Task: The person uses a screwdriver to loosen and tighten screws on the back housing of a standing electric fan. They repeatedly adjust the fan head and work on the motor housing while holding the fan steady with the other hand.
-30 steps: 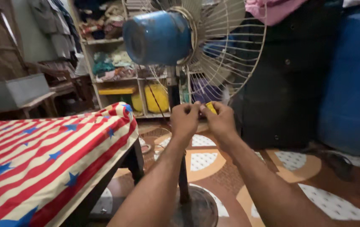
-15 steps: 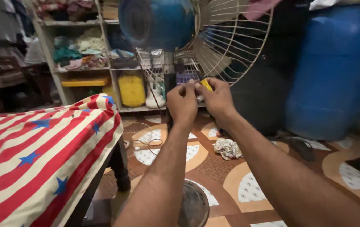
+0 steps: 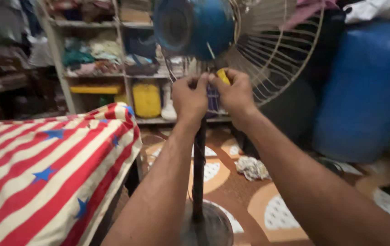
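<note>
Yellow tool handle [image 3: 222, 75] is pinched in the right hand [image 3: 235, 93]; the left hand [image 3: 190, 98] closes on the fan neck [image 3: 212, 98] beneath the blue motor [image 3: 195, 25] — a slip could jab fingers or bend the wire grille [image 3: 277, 54]

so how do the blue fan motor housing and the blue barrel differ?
The fan motor housing sits high on a pole, just above both hands; the blue barrel stands on the floor at right, untouched. The housing is much smaller and glossy, the barrel bulkier and matte. Both are blue and rounded.
</note>
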